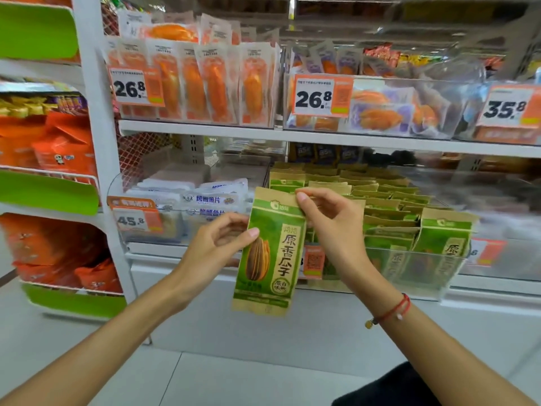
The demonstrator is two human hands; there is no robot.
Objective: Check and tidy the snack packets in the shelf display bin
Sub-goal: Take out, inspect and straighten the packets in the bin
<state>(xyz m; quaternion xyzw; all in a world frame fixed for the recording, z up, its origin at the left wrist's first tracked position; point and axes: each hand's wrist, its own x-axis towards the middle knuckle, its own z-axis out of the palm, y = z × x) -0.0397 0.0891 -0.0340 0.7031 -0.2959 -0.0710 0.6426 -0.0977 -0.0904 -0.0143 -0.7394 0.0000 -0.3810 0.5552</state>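
Observation:
A green and tan sunflower seed packet [270, 253] hangs upright in front of the lower shelf, held by both hands. My left hand [216, 244] pinches its left edge with thumb on the front. My right hand [330, 221] pinches its top right corner. Behind it stands a clear display bin [433, 268] filled with several rows of the same green packets [380, 206]; one packet [445, 235] stands upright at the bin's front right.
Left of the bin is a clear bin of white fish snack packets [210, 200] with a 45.8 price tag [134, 219]. The upper shelf holds orange packets [205, 83] with 26.8 tags. A side rack with orange bags [58, 150] stands at left.

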